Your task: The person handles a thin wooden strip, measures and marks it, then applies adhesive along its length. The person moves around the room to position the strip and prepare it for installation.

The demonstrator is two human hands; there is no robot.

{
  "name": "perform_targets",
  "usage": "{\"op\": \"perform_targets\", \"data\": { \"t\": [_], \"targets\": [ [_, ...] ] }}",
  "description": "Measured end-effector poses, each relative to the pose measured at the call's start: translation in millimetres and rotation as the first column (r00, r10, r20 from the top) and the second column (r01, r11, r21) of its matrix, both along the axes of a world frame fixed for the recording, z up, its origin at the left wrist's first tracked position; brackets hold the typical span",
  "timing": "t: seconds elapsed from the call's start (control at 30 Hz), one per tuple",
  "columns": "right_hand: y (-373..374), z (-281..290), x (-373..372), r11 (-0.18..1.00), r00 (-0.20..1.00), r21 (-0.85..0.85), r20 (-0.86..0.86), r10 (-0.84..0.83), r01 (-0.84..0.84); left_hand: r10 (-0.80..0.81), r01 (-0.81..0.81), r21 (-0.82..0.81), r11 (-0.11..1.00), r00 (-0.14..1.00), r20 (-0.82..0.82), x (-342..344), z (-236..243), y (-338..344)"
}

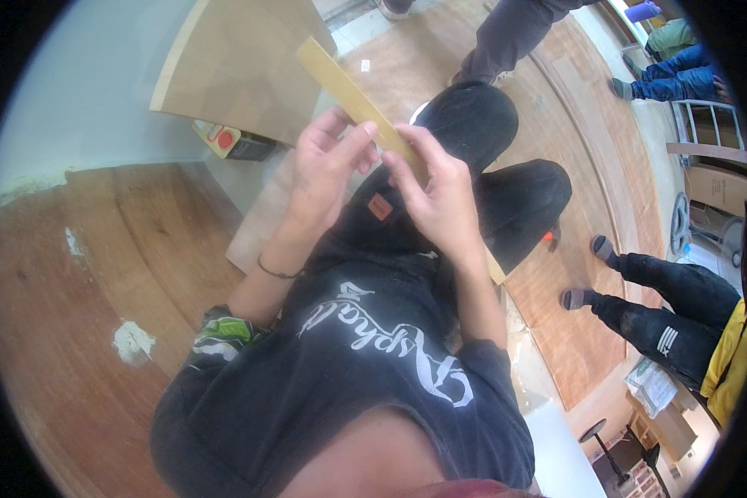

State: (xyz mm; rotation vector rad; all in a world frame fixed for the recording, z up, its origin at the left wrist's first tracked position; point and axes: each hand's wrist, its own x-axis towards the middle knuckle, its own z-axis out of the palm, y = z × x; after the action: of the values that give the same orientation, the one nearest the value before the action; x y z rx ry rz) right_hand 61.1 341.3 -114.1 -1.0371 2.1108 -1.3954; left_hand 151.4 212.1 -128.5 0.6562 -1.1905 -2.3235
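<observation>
A long, thin, pale yellow wooden strip (pixel 334 75) runs slantwise across my lap, from the upper left down past my right forearm. My left hand (pixel 328 158) is closed on its left edge, with the thumb pressed near the fingertips. On the other edge, my right hand (pixel 436 187) pinches the strip between thumb and fingers. Part of its lower length is hidden behind my right hand and wrist. My knees, in dark trousers (pixel 465 124), lie beneath the strip.
A pale wooden panel (pixel 241 66) stands at the upper left, above a small box (pixel 220 137). Brown boards (pixel 100 241) with white patches lie at left. Plywood sheets (pixel 589 158) cover the floor at right, where several people stand or sit. A red-headed tool (pixel 549 238) lies by my knee.
</observation>
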Motion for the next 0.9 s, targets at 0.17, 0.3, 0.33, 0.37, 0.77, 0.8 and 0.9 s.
{"op": "perform_targets", "data": {
  "t": [0.17, 0.3, 0.33, 0.37, 0.77, 0.8, 0.9],
  "targets": [
    [-2, -5, 11, 0.999, 0.972, 0.04, -0.236, -0.002, 0.012, 0.041, -0.042, 0.011, 0.999, 0.997, 0.058, 5, -11, 0],
    [-3, -13, 21, 0.999, 0.911, 0.021, -0.412, -0.017, 0.028, 0.08, -0.071, -0.046, 0.996, 0.972, 0.219, 12, -16, 0],
    [-2, -15, 23, 0.998, 0.91, 0.05, -0.414, -0.004, 0.028, 0.086, -0.075, -0.061, 0.995, 0.973, 0.212, 13, -17, 0],
    [-3, -16, 25, 0.999, 0.904, 0.048, -0.427, 0.017, 0.004, 0.09, -0.08, -0.049, 0.996, 0.964, 0.25, 14, -18, 0],
    [2, -23, 30, 0.993, 0.912, 0.063, -0.404, -0.07, 0.104, 0.224, -0.178, -0.215, 0.96, 0.952, 0.211, 10, -30, 15],
    [2, -22, 30, 0.992, 0.917, 0.091, -0.397, -0.045, 0.088, 0.238, -0.195, -0.21, 0.958, 0.95, 0.203, 13, -31, 17],
    [0, -22, 30, 0.992, 0.91, 0.091, -0.413, -0.043, 0.088, 0.311, -0.226, -0.353, 0.908, 0.928, 0.205, 21, -37, 16]
  ]
}}
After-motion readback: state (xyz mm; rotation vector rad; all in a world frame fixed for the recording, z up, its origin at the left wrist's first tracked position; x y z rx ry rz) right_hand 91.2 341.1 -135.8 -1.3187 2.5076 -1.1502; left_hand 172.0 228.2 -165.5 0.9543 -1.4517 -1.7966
